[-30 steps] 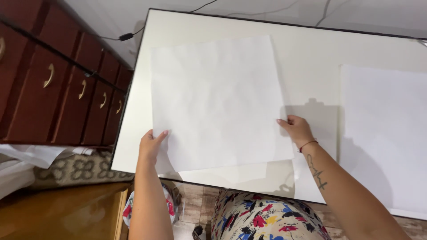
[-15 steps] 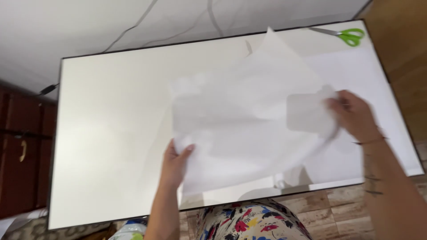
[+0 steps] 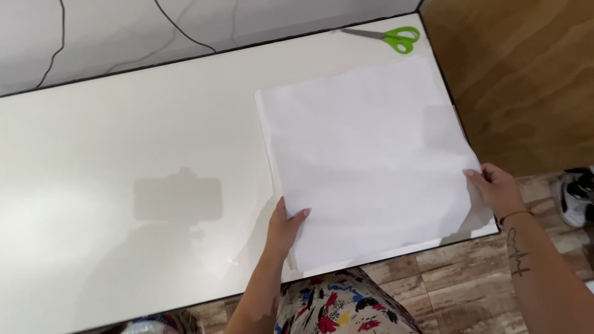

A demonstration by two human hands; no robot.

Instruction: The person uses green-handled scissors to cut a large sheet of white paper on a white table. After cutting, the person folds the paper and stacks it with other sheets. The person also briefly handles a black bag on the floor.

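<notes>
Wall: a pale wall with dark cables (image 3: 179, 28) is running beyond the far edge of the surface, well away from both hands.
Surface: a white surface (image 3: 124, 124) with a thin dark rim is stretching bare to the left of the left hand, a rectangular shadow lying on it.
Left hand: the left hand (image 3: 286, 227) is pinching the near left edge of the paper sheet, thumb on top.
Paper sheet: a large white paper sheet (image 3: 365, 154) is lying flat between the hands.
Scissors: green-handled scissors (image 3: 388, 37) are resting beyond the sheet, well apart from the hands.
Right hand: the right hand (image 3: 495, 188) is gripping the sheet's right edge.
Floor: wood-look tiles (image 3: 458, 291) are showing below the hands; a brown wooden panel (image 3: 526, 74) is standing to the right.
</notes>
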